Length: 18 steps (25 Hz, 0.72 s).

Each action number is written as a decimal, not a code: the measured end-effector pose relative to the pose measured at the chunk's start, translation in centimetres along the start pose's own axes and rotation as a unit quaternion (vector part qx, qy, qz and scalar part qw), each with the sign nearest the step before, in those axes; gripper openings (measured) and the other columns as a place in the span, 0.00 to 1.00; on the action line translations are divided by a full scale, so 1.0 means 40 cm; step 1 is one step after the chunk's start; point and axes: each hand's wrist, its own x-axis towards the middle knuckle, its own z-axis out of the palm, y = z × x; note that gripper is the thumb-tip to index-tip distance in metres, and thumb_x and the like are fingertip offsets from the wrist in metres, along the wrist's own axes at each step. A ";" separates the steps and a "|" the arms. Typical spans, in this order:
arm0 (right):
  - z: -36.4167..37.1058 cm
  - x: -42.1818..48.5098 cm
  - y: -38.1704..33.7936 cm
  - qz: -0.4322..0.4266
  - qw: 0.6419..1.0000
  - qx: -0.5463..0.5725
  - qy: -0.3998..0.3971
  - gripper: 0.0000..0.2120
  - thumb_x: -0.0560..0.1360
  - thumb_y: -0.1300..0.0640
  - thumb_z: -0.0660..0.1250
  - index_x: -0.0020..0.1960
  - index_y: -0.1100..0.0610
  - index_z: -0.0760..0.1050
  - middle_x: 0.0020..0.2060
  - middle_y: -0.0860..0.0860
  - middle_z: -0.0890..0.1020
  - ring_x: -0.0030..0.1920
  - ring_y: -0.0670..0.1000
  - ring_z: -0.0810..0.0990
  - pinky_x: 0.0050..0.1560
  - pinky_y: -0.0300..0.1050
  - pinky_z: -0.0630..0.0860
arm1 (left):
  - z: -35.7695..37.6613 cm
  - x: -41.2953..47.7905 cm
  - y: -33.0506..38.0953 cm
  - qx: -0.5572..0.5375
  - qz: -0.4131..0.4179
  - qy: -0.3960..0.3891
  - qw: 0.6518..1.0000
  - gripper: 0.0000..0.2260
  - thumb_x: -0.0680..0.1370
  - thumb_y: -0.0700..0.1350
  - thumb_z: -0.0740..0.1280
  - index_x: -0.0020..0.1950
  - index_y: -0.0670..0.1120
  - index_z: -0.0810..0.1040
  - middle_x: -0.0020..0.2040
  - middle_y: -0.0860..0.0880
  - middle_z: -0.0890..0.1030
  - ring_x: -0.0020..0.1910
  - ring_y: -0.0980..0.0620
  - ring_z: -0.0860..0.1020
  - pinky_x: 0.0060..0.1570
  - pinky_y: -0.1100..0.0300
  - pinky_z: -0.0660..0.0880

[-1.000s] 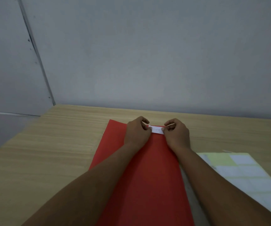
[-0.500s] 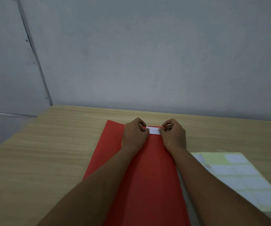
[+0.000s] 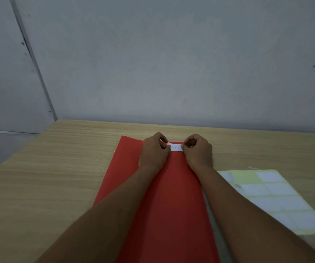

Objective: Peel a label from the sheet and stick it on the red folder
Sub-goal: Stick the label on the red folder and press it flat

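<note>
A red folder (image 3: 168, 202) lies lengthwise on the wooden table in front of me. Near its far edge sits a small white label (image 3: 175, 147) with faint writing. My left hand (image 3: 154, 150) pinches the label's left end with thumb and fingers curled. My right hand (image 3: 198, 150) pinches its right end the same way. The label lies flat against or just above the folder; I cannot tell which. The label sheet (image 3: 274, 198), pale yellow backing with several white labels, lies to the right of the folder, partly under my right forearm.
The wooden table (image 3: 58, 177) ends at a grey wall (image 3: 172, 63) just beyond the folder. The table's left edge runs diagonally at the far left.
Both hands hold the label at about the same spot on the folder's far edge; only the camera view has shifted slightly.
</note>
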 end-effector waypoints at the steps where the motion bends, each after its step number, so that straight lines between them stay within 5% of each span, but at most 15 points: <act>1: 0.000 0.000 0.000 0.000 1.000 0.000 0.000 0.05 0.69 0.61 0.74 0.39 0.52 0.79 0.34 0.44 0.80 0.39 0.48 0.80 0.40 0.42 0.75 | 0.000 -0.001 -0.001 0.004 0.003 -0.001 1.000 0.05 0.71 0.42 0.73 0.42 0.50 0.78 0.30 0.56 0.80 0.36 0.57 0.79 0.40 0.58 0.77; 7: -0.005 -0.004 -0.001 0.000 1.000 0.002 -0.003 0.06 0.69 0.62 0.73 0.40 0.53 0.78 0.32 0.43 0.79 0.35 0.41 0.77 0.33 0.35 0.68 | 0.001 -0.001 -0.001 0.015 0.007 -0.001 1.000 0.06 0.71 0.42 0.72 0.43 0.50 0.78 0.32 0.56 0.80 0.37 0.57 0.79 0.41 0.55 0.78; 18: -0.006 -0.003 0.000 0.013 1.000 -0.016 -0.014 0.09 0.67 0.63 0.69 0.42 0.51 0.76 0.40 0.47 0.81 0.41 0.48 0.79 0.33 0.39 0.67 | 0.006 0.006 -0.009 0.072 0.026 -0.010 0.997 0.11 0.72 0.45 0.70 0.53 0.52 0.84 0.38 0.55 0.75 0.48 0.48 0.77 0.49 0.53 0.75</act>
